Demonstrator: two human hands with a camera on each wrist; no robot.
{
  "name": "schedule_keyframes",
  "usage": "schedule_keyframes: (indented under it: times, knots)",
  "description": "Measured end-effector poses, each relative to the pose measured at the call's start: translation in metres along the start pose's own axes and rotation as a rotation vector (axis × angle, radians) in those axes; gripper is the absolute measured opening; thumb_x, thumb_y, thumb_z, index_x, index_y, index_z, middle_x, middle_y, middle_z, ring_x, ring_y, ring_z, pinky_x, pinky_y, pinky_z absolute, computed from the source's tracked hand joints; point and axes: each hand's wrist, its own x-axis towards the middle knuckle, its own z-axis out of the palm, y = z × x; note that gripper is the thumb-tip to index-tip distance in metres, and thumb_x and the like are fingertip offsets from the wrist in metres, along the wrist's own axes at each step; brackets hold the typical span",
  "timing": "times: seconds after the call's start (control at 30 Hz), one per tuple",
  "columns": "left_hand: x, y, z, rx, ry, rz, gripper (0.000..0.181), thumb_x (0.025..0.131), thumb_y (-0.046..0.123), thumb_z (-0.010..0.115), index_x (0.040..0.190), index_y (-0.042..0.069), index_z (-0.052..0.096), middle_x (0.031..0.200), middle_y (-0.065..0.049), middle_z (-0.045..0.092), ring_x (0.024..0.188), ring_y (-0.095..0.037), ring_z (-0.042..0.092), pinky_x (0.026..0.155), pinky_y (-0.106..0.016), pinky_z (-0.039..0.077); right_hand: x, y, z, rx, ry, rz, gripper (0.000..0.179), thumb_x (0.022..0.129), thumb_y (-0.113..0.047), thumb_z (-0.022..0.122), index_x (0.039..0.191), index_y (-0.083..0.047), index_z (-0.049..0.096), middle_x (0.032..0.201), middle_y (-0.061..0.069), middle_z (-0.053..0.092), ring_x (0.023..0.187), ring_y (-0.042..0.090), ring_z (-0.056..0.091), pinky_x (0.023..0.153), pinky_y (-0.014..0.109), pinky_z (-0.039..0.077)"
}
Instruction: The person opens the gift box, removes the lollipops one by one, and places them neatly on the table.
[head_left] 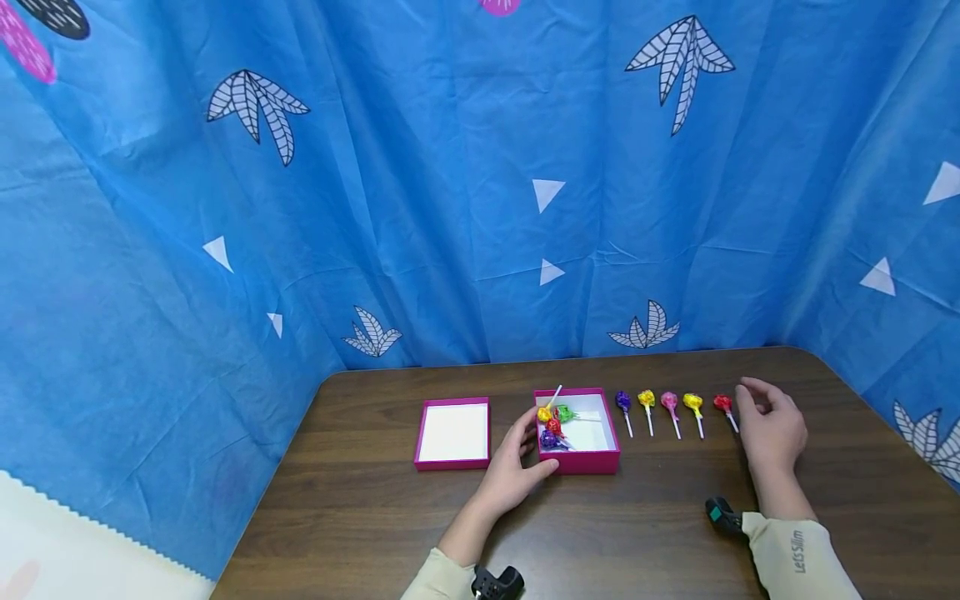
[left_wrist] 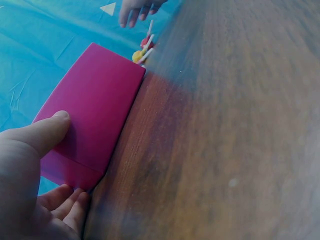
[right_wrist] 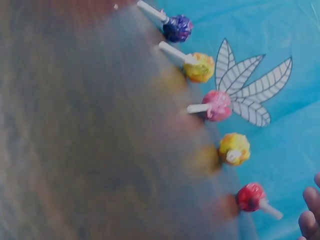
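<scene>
Well right of the pink box (head_left: 587, 463), whose near-left corner the left hand (head_left: 513, 471) grips between thumb and fingers, the red lollipop (head_left: 722, 402) points its stick (head_left: 733, 423) away from the box, toward the nearer right hand (head_left: 772, 425), loosely parted and empty just beside it.

Brown wood tbl (head_left: 600, 533), box (head_left: 579, 462) & lollies (head_left: 669, 401) on it.
Pink box up against L hand (head_left: 510, 475), shallow pink-rimmed tray (head_left: 453, 432) to that hand's left; I see 5 lollies btwn box & R hand (head_left: 774, 425), red one (head_left: 722, 402) closest to R hand.
</scene>
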Motion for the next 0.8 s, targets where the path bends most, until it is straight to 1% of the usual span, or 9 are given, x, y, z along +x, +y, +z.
schedule_keyframes:
  times: [0.13, 0.2, 0.3, 0.33, 0.43, 0.53, 0.6, 0.67, 0.8]
  knots:
    - [0.000, 0.000, 0.000, 0.000, 0.000, 0.003, 0.079, 0.093, 0.031, 0.071, 0.158, 0.029, 0.026, 0.160, -0.002, 0.036, 0.143, -0.026, 0.043, 0.116, -0.049, 0.042, -0.002, -0.009, -0.003, 0.022, 0.004, -0.024, 0.038, 0.100, -0.040, 0.056, 0.130, -0.018, 0.066, 0.128, 0.011, 0.063, 0.082, -0.007, 0.039, 0.082, 0.028, 0.033]
    - [0.000, 0.000, 0.000, 0.001, 0.000, 0.003, 0.079, 0.093, 0.031, 0.071, 0.158, 0.029, 0.025, 0.160, -0.002, 0.036, 0.143, -0.026, 0.043, 0.116, -0.049, 0.042, -0.003, -0.015, -0.005, 0.033, -0.002, -0.033, 0.038, 0.100, -0.041, 0.057, 0.130, -0.019, 0.066, 0.129, 0.010, 0.064, 0.083, -0.010, 0.038, 0.080, 0.024, 0.034]
    - [0.000, 0.000, 0.000, 0.004, 0.000, 0.000, 0.079, 0.093, 0.031, 0.071, 0.158, 0.029, 0.025, 0.160, -0.002, 0.036, 0.143, -0.026, 0.043, 0.116, -0.048, 0.042, -0.007, -0.024, -0.007, 0.056, -0.020, -0.050, 0.038, 0.099, -0.041, 0.058, 0.131, -0.020, 0.066, 0.130, 0.009, 0.064, 0.087, -0.010, 0.040, 0.081, 0.020, 0.036]
    - [0.000, 0.000, 0.000, 0.004, -0.001, -0.001, 0.079, 0.093, 0.031, 0.071, 0.158, 0.029, 0.025, 0.160, -0.002, 0.036, 0.143, -0.026, 0.043, 0.116, -0.048, 0.042, -0.009, -0.028, -0.007, 0.065, -0.024, -0.055, 0.039, 0.099, -0.041, 0.059, 0.131, -0.020, 0.066, 0.130, 0.009, 0.064, 0.090, -0.006, 0.044, 0.080, 0.019, 0.037]
    - [0.000, 0.000, 0.000, 0.004, 0.000, -0.002, 0.080, 0.093, 0.031, 0.071, 0.158, 0.029, 0.025, 0.160, -0.002, 0.036, 0.142, -0.026, 0.043, 0.116, -0.049, 0.042, -0.014, -0.037, -0.007, 0.084, -0.031, -0.099, 0.038, 0.099, -0.038, 0.060, 0.130, -0.018, 0.067, 0.126, 0.009, 0.065, 0.094, 0.002, 0.048, 0.079, 0.017, 0.037]
    - [0.000, 0.000, 0.000, 0.005, 0.000, 0.001, 0.080, 0.093, 0.031, 0.071, 0.158, 0.029, 0.025, 0.160, -0.001, 0.036, 0.142, -0.026, 0.043, 0.116, -0.049, 0.042, -0.018, -0.047, -0.007, 0.088, -0.038, -0.155, 0.037, 0.099, -0.037, 0.061, 0.129, -0.017, 0.067, 0.122, 0.009, 0.065, 0.094, 0.004, 0.050, 0.076, 0.013, 0.037]
    - [0.000, 0.000, -0.001, 0.006, -0.001, 0.002, 0.079, 0.093, 0.031, 0.071, 0.158, 0.030, 0.025, 0.160, -0.001, 0.036, 0.142, -0.025, 0.043, 0.116, -0.049, 0.042, -0.022, -0.053, -0.008, 0.094, -0.049, -0.192, 0.035, 0.098, -0.036, 0.063, 0.128, -0.017, 0.068, 0.119, 0.007, 0.065, 0.090, -0.003, 0.047, 0.075, 0.010, 0.037]
    - [0.000, 0.000, -0.001, 0.007, -0.001, 0.003, 0.080, 0.093, 0.031, 0.071, 0.158, 0.029, 0.025, 0.160, -0.001, 0.036, 0.142, -0.025, 0.043, 0.116, -0.049, 0.042, -0.026, -0.060, -0.008, 0.095, -0.061, -0.234, 0.034, 0.098, -0.035, 0.063, 0.127, -0.017, 0.069, 0.115, 0.003, 0.065, 0.088, -0.006, 0.046, 0.073, 0.008, 0.038]
    - [0.000, 0.001, -0.001, 0.009, -0.002, 0.004, 0.080, 0.093, 0.031, 0.071, 0.158, 0.028, 0.025, 0.160, -0.002, 0.037, 0.142, -0.025, 0.044, 0.116, -0.048, 0.042, -0.036, -0.071, -0.006, 0.119, -0.081, -0.332, 0.031, 0.097, -0.030, 0.067, 0.124, -0.016, 0.070, 0.109, 0.002, 0.067, 0.088, -0.007, 0.047, 0.072, 0.005, 0.038]
